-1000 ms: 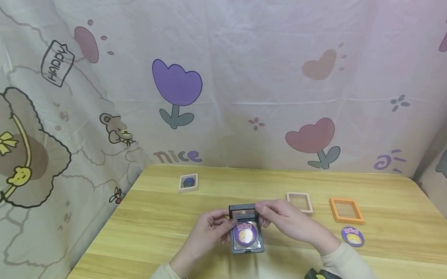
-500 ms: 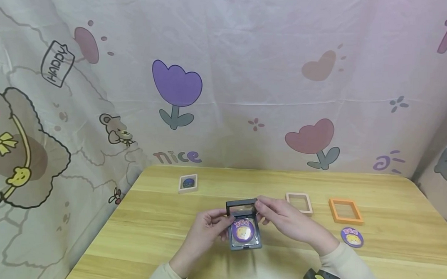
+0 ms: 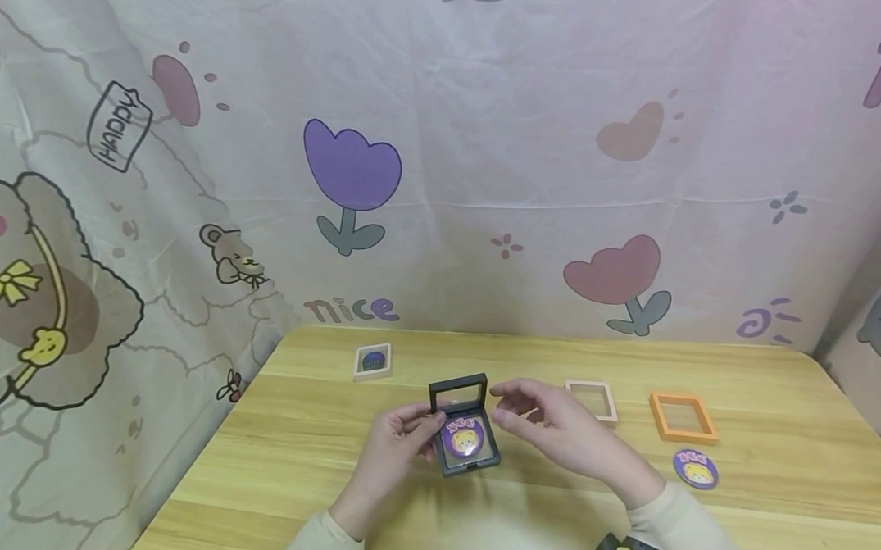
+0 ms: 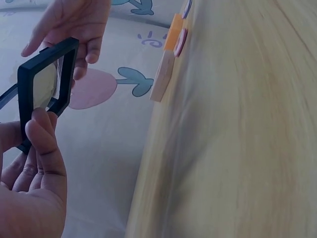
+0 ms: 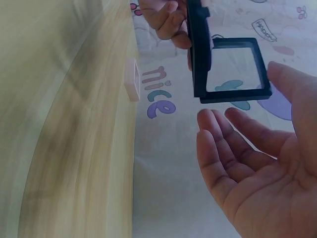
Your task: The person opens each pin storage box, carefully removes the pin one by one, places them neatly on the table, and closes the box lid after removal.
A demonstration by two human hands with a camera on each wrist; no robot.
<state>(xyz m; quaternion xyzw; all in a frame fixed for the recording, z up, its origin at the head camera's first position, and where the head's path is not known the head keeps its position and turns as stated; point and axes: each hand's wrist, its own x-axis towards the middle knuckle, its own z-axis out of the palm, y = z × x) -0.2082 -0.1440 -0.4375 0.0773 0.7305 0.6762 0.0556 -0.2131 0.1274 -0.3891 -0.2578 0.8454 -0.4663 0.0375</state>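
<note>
left hand point(image 3: 394, 444): pinching the black case point(image 3: 470, 470) by its left side
right hand point(image 3: 552, 425): fingers kinda loose, nothing in them, just beside the raised lid point(image 3: 458, 383)
black case: off the table point(image 3: 285, 457), between the hands, purple bear badge point(image 3: 464, 438) inside
loose badge point(image 3: 695, 469): flat, over right
orange frame point(image 3: 688, 438): just behind that
pale frame point(image 3: 372, 377): way back left

Front free, sides hemmed in

The case point(image 3: 471, 467) can be reached from the front; the left grip point(image 3: 400, 442) blocks its left, the raised lid point(image 3: 458, 382) its back, and the right grip point(image 3: 558, 426) crowds its right. Leftward runs a wide lane over the desk point(image 3: 285, 457); rightward, a pale frame point(image 3: 612, 405), orange frame point(image 3: 688, 438) and badge point(image 3: 696, 469) obstruct.
</note>
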